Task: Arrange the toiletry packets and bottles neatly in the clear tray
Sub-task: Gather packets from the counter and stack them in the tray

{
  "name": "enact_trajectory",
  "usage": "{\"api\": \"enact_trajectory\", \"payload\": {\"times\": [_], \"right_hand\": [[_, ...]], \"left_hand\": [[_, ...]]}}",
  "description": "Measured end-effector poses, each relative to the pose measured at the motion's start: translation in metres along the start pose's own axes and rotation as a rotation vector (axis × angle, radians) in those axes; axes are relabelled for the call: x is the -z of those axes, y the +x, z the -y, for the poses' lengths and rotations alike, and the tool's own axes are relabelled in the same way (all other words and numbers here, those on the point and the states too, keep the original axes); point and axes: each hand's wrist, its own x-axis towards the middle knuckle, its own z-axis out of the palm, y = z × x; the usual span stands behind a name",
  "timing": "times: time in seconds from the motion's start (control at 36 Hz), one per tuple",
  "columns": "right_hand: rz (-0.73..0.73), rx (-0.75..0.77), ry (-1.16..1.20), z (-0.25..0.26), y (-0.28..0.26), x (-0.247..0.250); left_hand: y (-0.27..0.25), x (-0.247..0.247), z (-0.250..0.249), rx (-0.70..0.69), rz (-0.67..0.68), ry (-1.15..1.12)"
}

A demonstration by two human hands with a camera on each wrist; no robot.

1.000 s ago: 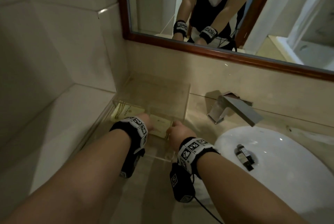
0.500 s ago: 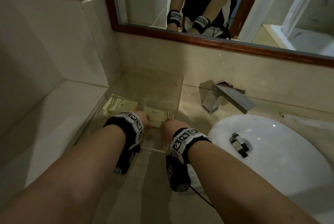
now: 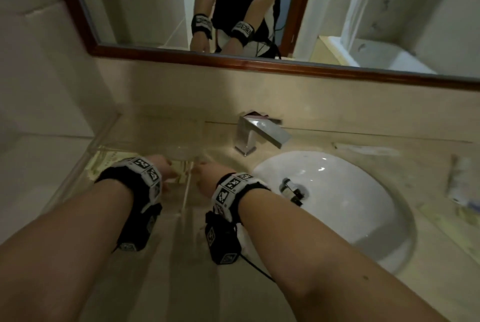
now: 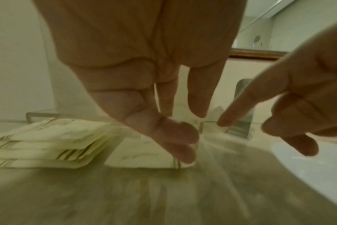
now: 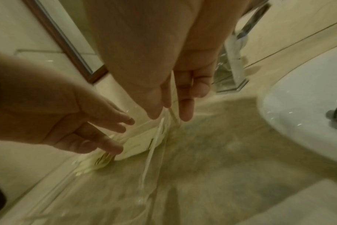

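Beige stone counter [image 3: 161, 282] runs from a tiled left wall to a white basin [image 3: 337, 191] at its right, with a wood-framed mirror [image 3: 233, 61] above the back edge and a chrome tap [image 3: 257, 134] behind the basin. At the counter's back left corner sits the clear tray [image 3: 109, 137], its left wall close along the tiles and its right wall [image 5: 154, 152] standing as a thin pale edge between the two hands. Cream packets [image 4: 38, 144] lie flat in a loose stack toward the tray's left side; one more packet [image 4: 144, 158] lies beside them, against the right wall. The left hand [image 3: 163, 168] reaches into the tray with fingers nearly straight, fingertips [image 4: 183, 152] touching that single packet, gripping nothing. The right hand [image 3: 207, 173] hangs just outside the tray's right wall, fingers spread and loose, holding nothing, its index tip [image 4: 221, 123] at the tray's back right corner. Bare counter lies in front of the tray and between tray and basin. More packets [image 3: 462, 181] lie blurred at the counter's far right edge.
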Motion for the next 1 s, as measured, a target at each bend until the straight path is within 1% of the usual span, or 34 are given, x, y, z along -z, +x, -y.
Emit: {"api": "enact_trajectory", "payload": {"times": [0.03,0.06,0.14,0.22,0.31,0.36,0.5,0.64,0.78,0.86,1.0], "right_hand": [[-0.015,-0.007,0.008,-0.01,-0.006,0.004],[-0.03,-0.015,0.003,-0.015,-0.021,0.012],[-0.04,-0.032,-0.008,-0.043,-0.052,0.027],[-0.075,-0.06,-0.023,-0.077,-0.074,0.03],[-0.117,-0.11,-0.006,-0.112,-0.096,0.03],[-0.106,-0.157,0.051,-0.134,-0.116,0.034],[-0.142,-0.214,0.177,-0.189,-0.164,0.04],[-0.213,-0.306,0.274,-0.245,-0.218,0.036],[-0.242,-0.412,0.294,-0.301,-0.266,0.028],[-0.257,-0.499,0.345,-0.334,-0.292,0.02],[-0.307,-0.737,0.434,-0.394,-0.338,-0.005]], "left_hand": [[-0.008,-0.001,-0.005,-0.004,0.004,-0.064],[-0.006,-0.006,-0.009,-0.041,-0.008,-0.084],[-0.026,-0.021,-0.035,-0.096,0.015,-0.071],[-0.039,-0.043,-0.061,-0.179,0.027,-0.084],[-0.054,-0.067,-0.09,-0.252,0.049,-0.045],[-0.061,-0.085,-0.107,-0.299,0.067,-0.016],[-0.077,-0.131,-0.141,-0.372,0.123,0.033],[-0.098,-0.183,-0.179,-0.446,0.182,0.055],[-0.117,-0.234,-0.219,-0.537,0.21,0.099],[-0.129,-0.264,-0.243,-0.583,0.253,0.111],[-0.148,-0.319,-0.279,-0.677,0.367,0.129]]}}
